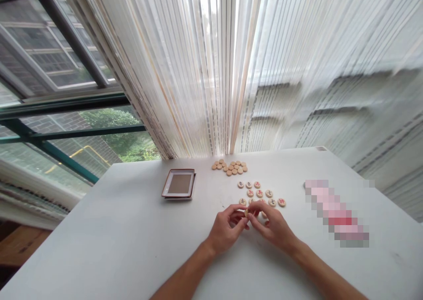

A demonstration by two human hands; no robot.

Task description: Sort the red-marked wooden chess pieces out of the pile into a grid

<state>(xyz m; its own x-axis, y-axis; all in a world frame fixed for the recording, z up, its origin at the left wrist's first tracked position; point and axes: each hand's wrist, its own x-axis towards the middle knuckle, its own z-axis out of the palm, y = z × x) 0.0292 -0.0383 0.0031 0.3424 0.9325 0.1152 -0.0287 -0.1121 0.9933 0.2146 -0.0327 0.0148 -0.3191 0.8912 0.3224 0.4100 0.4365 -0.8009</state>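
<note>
One round wooden Chinese chess piece (246,213) is pinched on edge between the fingertips of both hands, just above the table. My left hand (226,229) grips it from the left, fingers curled. From the other side, the thumb and fingers of my right hand (272,225) close on it. Right beyond the hands lie rows of face-up chess pieces (259,194) with red or black characters; my right hand partly covers the nearest ones. Farther back is a cluster of chess pieces (235,167) showing plain tops.
A shallow square box (179,183) with a brown-and-white inside stands left on the white table (115,229). A blurred-out pink and red object (337,214) lies at the right. Striped string curtains (211,71) hang along the table's back edge, beside a window (66,128).
</note>
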